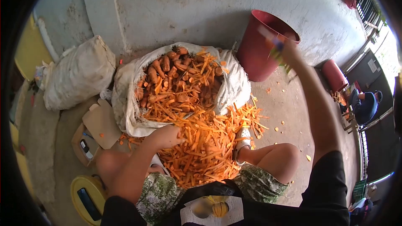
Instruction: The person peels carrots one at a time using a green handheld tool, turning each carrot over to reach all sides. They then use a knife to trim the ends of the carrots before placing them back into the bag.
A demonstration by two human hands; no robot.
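Note:
My left hand [168, 137] is at the near edge of the sack, over a big heap of cut carrot sticks [205, 150]. Its fingers are curled in against the sticks, and what they grip is hidden. My right hand [284, 52] is raised in front of the red bucket [261, 54], smeared by motion. It is closed on a blurred tool with a blue and yellow handle and a pale, blade-like end. An open white sack [130, 96] holds whole, peeled-looking carrots [171, 69], with more sticks spilling out of its front onto the heap.
At left are a full white sack [81, 75], an open cardboard box [100, 123] with small items, and a yellow lid [83, 184] with a phone [88, 204] on it. Carrot scraps dot the floor at right. Further right, another person [365, 108] sits near a second red bucket [334, 75].

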